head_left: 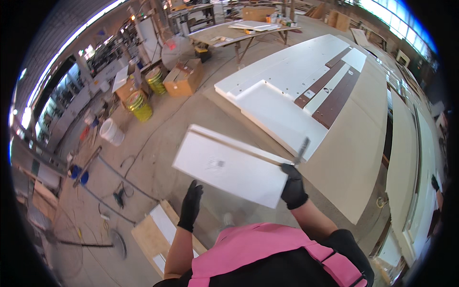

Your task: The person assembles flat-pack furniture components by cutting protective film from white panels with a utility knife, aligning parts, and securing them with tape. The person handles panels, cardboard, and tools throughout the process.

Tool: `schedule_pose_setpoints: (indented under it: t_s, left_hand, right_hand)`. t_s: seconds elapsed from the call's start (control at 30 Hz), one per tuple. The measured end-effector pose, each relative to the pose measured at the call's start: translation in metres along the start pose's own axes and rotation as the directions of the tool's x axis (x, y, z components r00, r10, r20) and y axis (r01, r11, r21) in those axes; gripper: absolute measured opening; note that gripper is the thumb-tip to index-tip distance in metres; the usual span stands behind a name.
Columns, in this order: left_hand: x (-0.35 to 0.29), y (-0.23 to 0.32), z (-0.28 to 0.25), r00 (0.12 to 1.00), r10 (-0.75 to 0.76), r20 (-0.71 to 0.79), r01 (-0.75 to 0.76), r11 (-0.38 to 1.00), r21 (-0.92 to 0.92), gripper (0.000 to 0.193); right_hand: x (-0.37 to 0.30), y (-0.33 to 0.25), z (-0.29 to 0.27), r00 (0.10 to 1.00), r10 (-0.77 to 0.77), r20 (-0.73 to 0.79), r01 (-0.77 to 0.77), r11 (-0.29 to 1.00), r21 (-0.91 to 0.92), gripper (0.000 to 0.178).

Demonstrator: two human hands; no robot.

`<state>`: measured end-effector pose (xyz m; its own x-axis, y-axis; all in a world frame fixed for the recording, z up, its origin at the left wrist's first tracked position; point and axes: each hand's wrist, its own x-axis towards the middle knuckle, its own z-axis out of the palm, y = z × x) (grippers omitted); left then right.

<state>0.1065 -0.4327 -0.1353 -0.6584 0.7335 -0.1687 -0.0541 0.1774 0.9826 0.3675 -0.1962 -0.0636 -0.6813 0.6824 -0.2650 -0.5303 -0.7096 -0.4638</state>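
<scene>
A white rectangular panel [234, 170] with a groove along its far long edge and a small dark mark on its face is held tilted in front of me. My right hand [293, 187], in a black glove, grips its right end. A slim dark grey tool [302, 150], blurred, sticks up from the same hand; its kind cannot be made out. My left hand [191, 205], also black-gloved, is open beside the panel's near left edge, fingers stretched out and holding nothing; whether the fingertips touch the panel is unclear.
Ahead right, white panels [282, 71] and brown strips [337, 98] lie on a large beige sheet [349, 177]. Yellow-green buckets [139, 106], a white bucket [112, 132] and a cardboard box [184, 79] stand left. Boards [150, 239] lie low left. Another person's gloved hand [435, 183] shows far right.
</scene>
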Motion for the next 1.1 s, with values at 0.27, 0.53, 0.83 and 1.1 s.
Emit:
schedule_pose_setpoints:
  t_s: [0.27,0.53,0.83,1.1]
  left_hand:
    - [0.145,0.084,0.063,0.862,0.224,0.455,-0.233,0.972,-0.038,0.043]
    - [0.216,0.163,0.172,0.67,0.105,0.735,0.448,0.733,-0.512,0.029]
    - [0.331,0.252,0.235,0.821,0.097,0.562,-0.044,0.993,-0.108,0.039]
    - [0.384,0.231,0.284,0.857,0.16,0.49,-0.142,0.987,-0.073,0.04]
  right_hand:
    - [0.028,-0.018,0.023,0.913,-0.394,-0.103,0.396,0.918,-0.004,0.038]
    - [0.064,-0.051,-0.002,0.844,-0.493,-0.214,0.488,0.869,-0.078,0.046]
    - [0.153,-0.138,-0.005,0.867,-0.499,0.001,0.491,0.852,-0.18,0.031]
    - [0.177,-0.152,0.007,0.851,-0.512,-0.116,0.397,0.773,-0.494,0.04]
